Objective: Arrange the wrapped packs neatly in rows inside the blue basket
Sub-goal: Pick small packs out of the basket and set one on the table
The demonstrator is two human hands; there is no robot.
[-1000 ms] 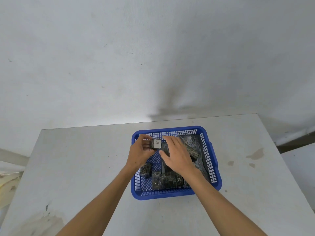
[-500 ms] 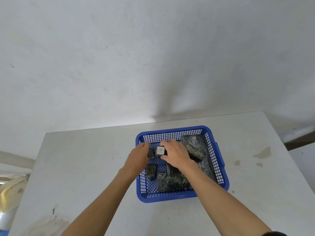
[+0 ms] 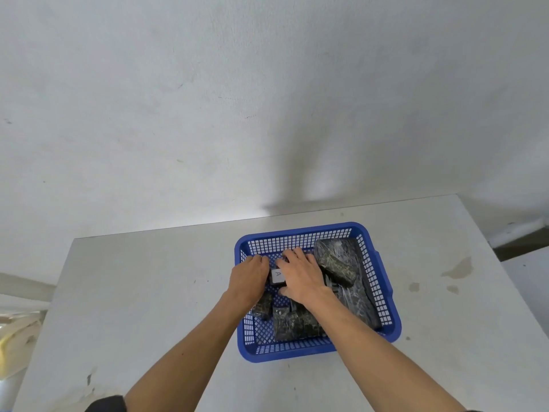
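A blue basket (image 3: 300, 350) sits on the white table. Inside it lie several dark wrapped packs: a long one (image 3: 337, 267) tilted at the right, a flat one (image 3: 297, 324) near the front, a small one (image 3: 263, 306) at the front left. Both hands are down in the basket's back left part. My left hand (image 3: 248, 279) and my right hand (image 3: 300, 273) press from either side on a dark pack with a white label marked "A" (image 3: 277, 276). The hands hide most of that pack.
The white table (image 3: 148, 292) stretches left and right of the basket, with brown stains (image 3: 457, 269) at the right. A plain wall rises behind the table's far edge. A yellowish object (image 3: 12, 337) lies off the table at far left.
Both hands have lowered the labelled pack from above the basket's back left corner down into the basket. The camera view has shifted slightly, so the basket appears further right.
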